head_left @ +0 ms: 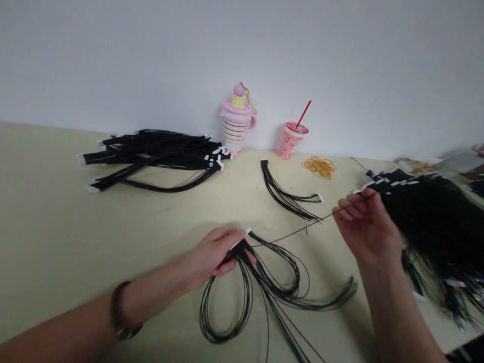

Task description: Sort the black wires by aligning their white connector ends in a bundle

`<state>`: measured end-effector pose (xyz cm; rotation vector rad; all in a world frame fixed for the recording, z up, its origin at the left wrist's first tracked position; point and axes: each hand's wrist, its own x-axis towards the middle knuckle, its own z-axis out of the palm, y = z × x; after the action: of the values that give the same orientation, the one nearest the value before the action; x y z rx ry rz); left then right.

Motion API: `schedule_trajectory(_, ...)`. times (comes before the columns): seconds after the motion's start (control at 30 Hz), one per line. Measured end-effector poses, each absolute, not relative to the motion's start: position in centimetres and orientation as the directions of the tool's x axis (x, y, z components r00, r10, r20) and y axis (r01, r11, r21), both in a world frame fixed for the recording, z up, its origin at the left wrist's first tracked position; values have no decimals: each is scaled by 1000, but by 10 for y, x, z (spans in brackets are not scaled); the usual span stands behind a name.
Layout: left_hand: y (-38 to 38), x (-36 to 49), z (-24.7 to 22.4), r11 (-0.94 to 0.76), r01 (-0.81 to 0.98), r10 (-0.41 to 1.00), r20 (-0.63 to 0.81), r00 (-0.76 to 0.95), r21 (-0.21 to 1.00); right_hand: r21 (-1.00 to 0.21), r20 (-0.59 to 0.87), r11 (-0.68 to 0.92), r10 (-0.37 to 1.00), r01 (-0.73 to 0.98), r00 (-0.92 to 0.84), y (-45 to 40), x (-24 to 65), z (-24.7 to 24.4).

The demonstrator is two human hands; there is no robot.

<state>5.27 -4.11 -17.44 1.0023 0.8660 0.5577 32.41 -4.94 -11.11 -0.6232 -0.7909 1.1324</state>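
My left hand [223, 252] grips a black wire harness [264, 272] by its white connectors, thumb on top. Its thin wires loop below the hand and fan out to the right with loose ends. Off to the right, my right hand [366, 222] pinches the end of a single black wire [291, 233] between thumb and fingertips. That wire runs taut from the harness up to the pinch. Beyond it on the table lies another wire harness [285, 194] with white connectors.
A pile of black harnesses [159, 156] lies at the back left, a larger heap [434, 217] at the right. Against the wall stand a striped pink-lidded mug [234, 128] and a pink cup [289, 143] with a red straw. Yellow rubber bands [319, 167] lie nearby.
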Motion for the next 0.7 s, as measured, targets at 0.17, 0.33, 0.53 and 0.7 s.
schedule_trajectory(0.17,-43,54,-171,462,11,748,-396,532,887,-964,267,267,963,13,42,-64,283,-126)
schedule_trajectory(0.33,-43,55,-170,455,22,753,-398,524,890,-882,189,225,974,414,-127,-84,241,-145)
schedule_trajectory(0.53,-37,53,-172,489,-20,762,-417,495,872,-730,321,337,937,594,-138,-91,234,-150)
schedule_trajectory(0.7,-35,51,-173,523,-37,747,-437,502,852,-722,322,348,934,598,-154,-91,235,-152)
